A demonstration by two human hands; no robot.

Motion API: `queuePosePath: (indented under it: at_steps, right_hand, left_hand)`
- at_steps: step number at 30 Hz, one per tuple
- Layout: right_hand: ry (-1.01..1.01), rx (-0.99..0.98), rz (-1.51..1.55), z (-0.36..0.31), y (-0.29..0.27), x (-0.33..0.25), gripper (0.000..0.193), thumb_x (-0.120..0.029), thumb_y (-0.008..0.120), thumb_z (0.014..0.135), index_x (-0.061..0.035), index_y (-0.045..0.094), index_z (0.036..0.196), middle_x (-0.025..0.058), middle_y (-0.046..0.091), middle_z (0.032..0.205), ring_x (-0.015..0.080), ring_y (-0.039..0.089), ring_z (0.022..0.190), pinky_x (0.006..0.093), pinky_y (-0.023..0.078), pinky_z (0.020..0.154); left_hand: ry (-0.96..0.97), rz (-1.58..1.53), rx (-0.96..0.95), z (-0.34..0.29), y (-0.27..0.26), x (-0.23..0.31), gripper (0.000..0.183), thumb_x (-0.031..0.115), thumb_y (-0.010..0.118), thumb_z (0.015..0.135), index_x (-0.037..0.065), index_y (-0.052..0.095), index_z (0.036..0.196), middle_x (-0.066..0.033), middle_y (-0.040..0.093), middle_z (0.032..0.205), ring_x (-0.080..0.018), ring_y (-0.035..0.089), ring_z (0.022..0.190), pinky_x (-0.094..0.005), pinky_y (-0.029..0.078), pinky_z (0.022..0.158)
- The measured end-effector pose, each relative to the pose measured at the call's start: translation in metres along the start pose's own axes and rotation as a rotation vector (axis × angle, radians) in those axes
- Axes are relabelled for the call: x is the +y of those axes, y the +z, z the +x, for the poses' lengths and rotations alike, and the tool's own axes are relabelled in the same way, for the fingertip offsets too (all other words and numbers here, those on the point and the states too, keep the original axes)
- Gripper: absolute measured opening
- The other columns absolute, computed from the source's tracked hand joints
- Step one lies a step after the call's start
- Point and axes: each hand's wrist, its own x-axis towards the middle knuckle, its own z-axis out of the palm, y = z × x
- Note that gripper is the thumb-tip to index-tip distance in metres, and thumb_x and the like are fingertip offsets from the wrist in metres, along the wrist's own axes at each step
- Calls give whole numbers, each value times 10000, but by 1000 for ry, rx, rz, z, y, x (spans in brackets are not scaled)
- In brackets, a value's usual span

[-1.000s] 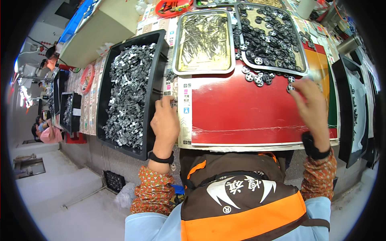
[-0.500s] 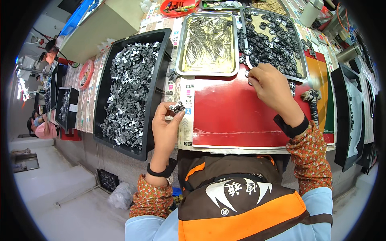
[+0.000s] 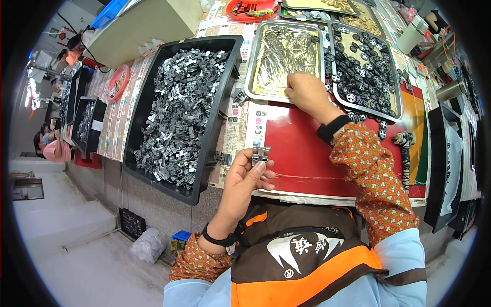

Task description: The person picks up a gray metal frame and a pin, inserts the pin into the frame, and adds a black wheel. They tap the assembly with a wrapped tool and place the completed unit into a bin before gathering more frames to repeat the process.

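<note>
Between the thumb and fingers of my left hand (image 3: pixel 244 179) is a small grey and black plastic part (image 3: pixel 260 152), raised over the left edge of the red work mat (image 3: pixel 307 148). My right hand (image 3: pixel 309 96) reaches to the near right part of a metal tray (image 3: pixel 250 77) of thin metal pins (image 3: pixel 281 48). Its fingers are pinched together, and whatever they hold is hidden. Right of that hand, a second metal tray (image 3: pixel 400 97) carries many small black toy wheels (image 3: pixel 365 71) with silver hubs. A few wheels lie outside it, near the mat.
At left stands a deep black bin (image 3: pixel 217 97) heaped with small grey and black parts (image 3: pixel 184 112). A tool with a wrapped handle (image 3: pixel 405 158) lies on the mat's right side. Farther back are a red basket (image 3: pixel 250 14) and a pale bottle (image 3: pixel 411 35).
My right hand has left the wheel tray and moved left to the pin tray. My left hand, still gripping the plastic part, now holds it over the mat's left edge. The view has shifted somewhat.
</note>
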Motion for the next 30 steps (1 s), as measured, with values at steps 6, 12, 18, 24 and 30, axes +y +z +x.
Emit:
queuePosePath:
  at_steps: [6, 12, 18, 24, 30]
  right_hand:
    - [10, 95, -92, 4, 13, 4, 112, -25, 624, 791, 6, 730, 809, 236, 733, 909, 441, 723, 863, 535, 583, 794]
    - [-13, 31, 200, -36, -45, -19, 120, -90, 613, 927, -4, 566, 996, 222, 644, 839, 390, 657, 720, 490, 492, 657]
    - [27, -194, 740, -141, -106, -57, 101, -65, 642, 968, -7, 585, 1028, 105, 594, 723, 155, 576, 623, 336, 472, 590]
    - [39, -66, 718, -192, -109, -65, 107, -24, 661, 982, -17, 601, 1070, 110, 645, 848, 223, 640, 648, 350, 502, 598]
    - [70, 7, 701, -206, -106, -58, 108, -10, 653, 970, -20, 604, 1066, 139, 682, 895, 305, 686, 702, 387, 515, 609]
  left_hand:
    - [-20, -8, 8, 5, 3, -5, 315, 220, 559, 1120, 48, 556, 1384, -101, 694, 1207, -157, 722, 1002, -307, 651, 782]
    - [-60, -107, 19, 9, 8, -8, 302, 194, 579, 1108, 17, 599, 1353, -105, 699, 1218, -162, 723, 997, -317, 659, 822]
    - [-146, -196, -30, 10, 18, -17, 311, 182, 612, 1092, 16, 594, 1354, -103, 730, 1113, -157, 739, 915, -305, 663, 804]
    - [-286, -310, -214, 10, 37, -12, 273, 242, 599, 1106, 46, 636, 1294, -76, 735, 1081, -130, 727, 902, -291, 652, 794]
    - [-311, -189, -259, 10, 47, -14, 291, 302, 591, 1110, 55, 671, 1241, -37, 728, 1053, -109, 706, 921, -282, 646, 793]
